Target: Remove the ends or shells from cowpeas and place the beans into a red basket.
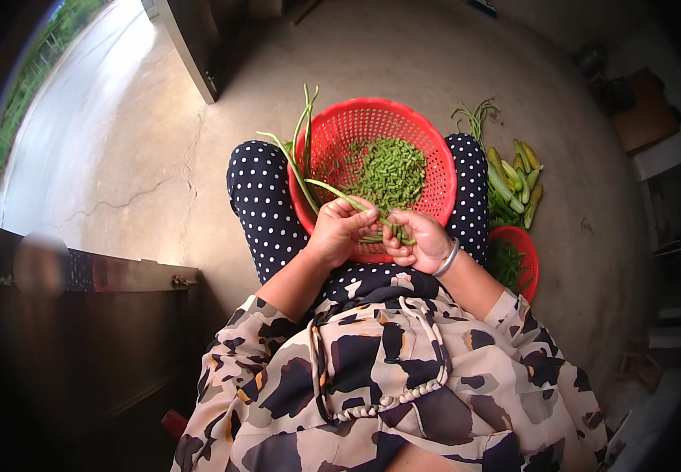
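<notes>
A red plastic colander [448, 159] rests on my lap between my knees. Inside it lies a heap of short cut pieces of green long bean [390, 171]. My left hand [340, 230] pinches a long bean [331, 187] whose free end points up and left over the colander. Close beside it, my right hand [417, 239] grips the same bean near its other end, with short bean pieces in its curled fingers. A metal bangle [448, 258] circles my right wrist. Several whole long beans [300, 171] lean over the colander's left rim.
On the concrete floor to my right lie several cucumbers [517, 177] and a bunch of long beans [475, 118]. A small red basket [531, 259] holding green leaves stands near my right thigh. Open door panels [190, 53] [110, 274] are on the left.
</notes>
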The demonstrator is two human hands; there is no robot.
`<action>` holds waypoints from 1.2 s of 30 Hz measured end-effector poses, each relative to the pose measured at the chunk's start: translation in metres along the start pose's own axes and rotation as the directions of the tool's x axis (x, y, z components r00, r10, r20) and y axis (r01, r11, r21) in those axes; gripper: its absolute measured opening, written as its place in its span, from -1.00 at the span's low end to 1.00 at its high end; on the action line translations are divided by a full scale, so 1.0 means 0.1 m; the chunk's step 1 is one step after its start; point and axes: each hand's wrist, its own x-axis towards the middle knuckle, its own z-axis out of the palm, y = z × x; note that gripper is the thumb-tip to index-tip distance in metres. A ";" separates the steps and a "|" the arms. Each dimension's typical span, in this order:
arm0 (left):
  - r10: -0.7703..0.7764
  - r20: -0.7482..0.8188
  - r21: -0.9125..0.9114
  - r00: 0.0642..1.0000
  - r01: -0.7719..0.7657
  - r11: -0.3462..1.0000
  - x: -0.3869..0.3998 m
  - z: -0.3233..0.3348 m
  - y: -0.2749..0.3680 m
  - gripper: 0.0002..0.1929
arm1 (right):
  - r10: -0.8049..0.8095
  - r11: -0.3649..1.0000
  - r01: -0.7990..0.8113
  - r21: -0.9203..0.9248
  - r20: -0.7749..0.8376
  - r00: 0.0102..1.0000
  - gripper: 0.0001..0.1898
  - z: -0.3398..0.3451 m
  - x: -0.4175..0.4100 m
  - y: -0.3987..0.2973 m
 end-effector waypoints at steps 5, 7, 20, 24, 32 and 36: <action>0.007 0.065 0.063 0.998 -0.011 0.998 0.02 -0.02 -0.03 -0.93 | -0.126 0.985 0.130 -0.117 0.038 0.991 -0.76 -0.07 0.05 0.06; 0.034 -0.059 -0.169 0.998 -0.044 0.985 0.02 0.00 0.00 -0.94 | -0.204 0.976 0.203 -0.073 -0.007 0.979 -0.75 -0.05 0.05 0.08; -0.016 -0.018 0.008 1.000 0.016 1.000 0.00 -0.03 0.00 -0.95 | -0.013 1.000 0.013 0.025 0.021 1.000 -0.77 -0.04 0.02 0.01; 0.009 -0.018 -0.003 1.000 -0.009 1.000 0.01 -0.03 -0.02 -0.94 | -0.116 0.990 0.118 -0.081 0.031 0.993 -0.76 -0.04 0.04 0.05; 0.029 -0.049 -0.104 0.998 -0.034 0.994 0.02 -0.03 -0.01 -0.93 | -0.398 0.863 0.410 0.295 -0.101 0.912 -0.69 -0.15 0.09 0.01; 0.023 -0.042 -0.114 0.999 -0.028 0.993 0.03 -0.06 -0.01 -0.95 | -0.244 0.951 0.239 0.194 0.004 0.970 -0.71 -0.17 0.03 0.00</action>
